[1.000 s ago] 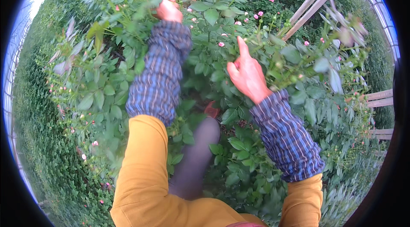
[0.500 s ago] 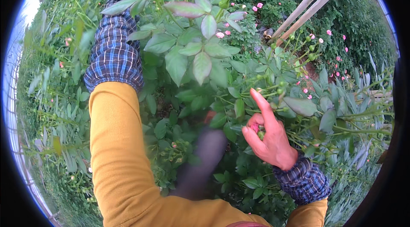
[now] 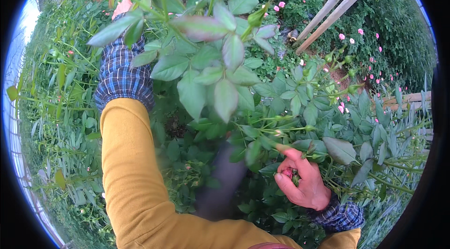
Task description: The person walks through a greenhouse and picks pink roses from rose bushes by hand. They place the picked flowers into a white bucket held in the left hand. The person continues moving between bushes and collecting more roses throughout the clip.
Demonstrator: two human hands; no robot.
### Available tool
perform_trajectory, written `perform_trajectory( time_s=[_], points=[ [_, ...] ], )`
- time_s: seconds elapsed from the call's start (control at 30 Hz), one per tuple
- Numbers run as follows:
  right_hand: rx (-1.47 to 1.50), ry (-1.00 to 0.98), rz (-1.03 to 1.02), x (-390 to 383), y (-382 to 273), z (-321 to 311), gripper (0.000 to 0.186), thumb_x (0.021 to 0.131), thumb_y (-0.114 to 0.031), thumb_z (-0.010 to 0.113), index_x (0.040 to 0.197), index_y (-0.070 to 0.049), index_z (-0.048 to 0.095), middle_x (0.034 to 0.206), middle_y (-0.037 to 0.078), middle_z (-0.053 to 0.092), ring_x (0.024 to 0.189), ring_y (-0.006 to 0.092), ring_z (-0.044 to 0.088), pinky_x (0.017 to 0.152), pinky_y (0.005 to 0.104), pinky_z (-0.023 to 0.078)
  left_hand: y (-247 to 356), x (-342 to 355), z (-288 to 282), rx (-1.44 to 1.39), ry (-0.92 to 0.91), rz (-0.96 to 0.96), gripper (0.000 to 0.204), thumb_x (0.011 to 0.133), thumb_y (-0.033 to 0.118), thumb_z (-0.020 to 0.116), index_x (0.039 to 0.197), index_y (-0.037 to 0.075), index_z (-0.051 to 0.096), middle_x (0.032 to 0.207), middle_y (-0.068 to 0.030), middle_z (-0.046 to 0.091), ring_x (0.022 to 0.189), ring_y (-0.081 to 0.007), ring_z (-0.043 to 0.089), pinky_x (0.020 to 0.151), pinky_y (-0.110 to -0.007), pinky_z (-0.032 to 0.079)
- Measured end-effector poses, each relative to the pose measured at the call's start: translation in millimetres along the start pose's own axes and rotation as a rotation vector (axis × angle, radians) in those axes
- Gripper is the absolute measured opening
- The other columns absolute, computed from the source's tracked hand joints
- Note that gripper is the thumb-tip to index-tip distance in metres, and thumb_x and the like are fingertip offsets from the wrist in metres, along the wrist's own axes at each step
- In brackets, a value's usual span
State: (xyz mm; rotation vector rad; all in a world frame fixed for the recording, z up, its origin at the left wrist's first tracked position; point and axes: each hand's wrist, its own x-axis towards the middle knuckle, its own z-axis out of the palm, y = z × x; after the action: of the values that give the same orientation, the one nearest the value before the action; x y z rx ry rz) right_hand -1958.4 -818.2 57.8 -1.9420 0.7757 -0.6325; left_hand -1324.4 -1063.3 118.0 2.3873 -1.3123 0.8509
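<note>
My right hand [image 3: 308, 184] is at the lower right, its lower fingers and palm curled round a small pink rosebud [image 3: 287, 172] and a green piece beside it. Its index finger reaches out among green leaves and thin stems with buds. My left arm stretches up the left side in a checked sleeve cover [image 3: 125, 73]. Only part of my left hand [image 3: 123, 7] shows at its end, with the fingers hidden behind rose stems and leaves. A large leafy rose shoot [image 3: 224, 52] with green buds stands close in front, between the two arms.
Two wooden poles [image 3: 335, 7] lean at the upper right. Beyond them grow rose bushes with pink blooms [image 3: 360, 31]. A wooden rail [image 3: 407, 100] crosses at the right. Dense stems and foliage [image 3: 65, 127] fill the left side. A dark, blurred shape [image 3: 224, 178] lies below the middle.
My right hand has moved down and slightly right with the rosebud, and its index finger now points more to the left. My left hand has shifted a little left and down in view.
</note>
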Motion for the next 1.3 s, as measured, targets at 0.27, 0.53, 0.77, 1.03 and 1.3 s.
perform_trajectory(
  time_s=[0.27,0.53,0.77,1.03,1.3],
  points=[
    [-0.015,0.033,-0.035,0,2,5,0.038,0.080,-0.004,0.064,0.116,-0.001,0.055,0.071,0.006,0.057,0.062,0.0142,0.055,0.057,0.0274,0.045,-15,-2,29,0.098,0.033,-0.046,0.025,0.078,0.027,0.059,0.085,0.005,0.069,0.085,-0.0160,0.067,0.084,-0.0302,0.065,0.077,-0.039,0.052],
    [-0.022,0.009,-0.027,5,-30,1,0.024,0.081,-0.006,0.061,0.105,0.000,0.060,0.072,0.006,0.058,0.061,0.0133,0.055,0.058,0.0265,0.045,35,-19,38,-0.205,-0.186,-0.308,0.036,0.076,0.037,0.059,0.089,0.005,0.069,0.094,-0.0221,0.065,0.092,-0.0332,0.063,0.083,-0.041,0.050],
    [-0.005,-0.141,-0.026,19,-41,-9,0.025,0.082,-0.008,0.060,0.106,0.001,0.060,0.072,0.007,0.057,0.062,0.0169,0.055,0.060,0.0282,0.047,88,-41,-4,-1.160,-0.283,-0.657,0.035,0.082,0.035,0.057,0.075,0.001,0.063,0.070,-0.0102,0.064,0.054,-0.0193,0.058,0.047,-0.034,0.043],
    [-0.124,-0.389,-0.254,57,-64,-37,0.027,0.084,-0.018,0.057,0.105,-0.001,0.056,0.085,0.016,0.062,0.072,0.0334,0.062,0.060,0.0402,0.050,189,1,-144,-2.107,-0.291,-0.343,0.018,0.090,0.024,0.050,0.078,0.010,0.048,0.068,0.0000,0.048,0.054,-0.0126,0.045,0.037,-0.022,0.029],
    [-0.425,-0.550,-0.388,62,-86,-110,0.011,0.075,-0.009,0.057,0.078,0.001,0.051,0.067,0.016,0.059,0.061,0.0343,0.061,0.052,0.0444,0.047,270,0,-222,-2.225,-0.237,-0.185,0.022,0.096,0.036,0.040,0.082,0.020,0.046,0.064,0.0063,0.040,0.049,-0.0070,0.037,0.036,-0.020,0.023]
  ],
)
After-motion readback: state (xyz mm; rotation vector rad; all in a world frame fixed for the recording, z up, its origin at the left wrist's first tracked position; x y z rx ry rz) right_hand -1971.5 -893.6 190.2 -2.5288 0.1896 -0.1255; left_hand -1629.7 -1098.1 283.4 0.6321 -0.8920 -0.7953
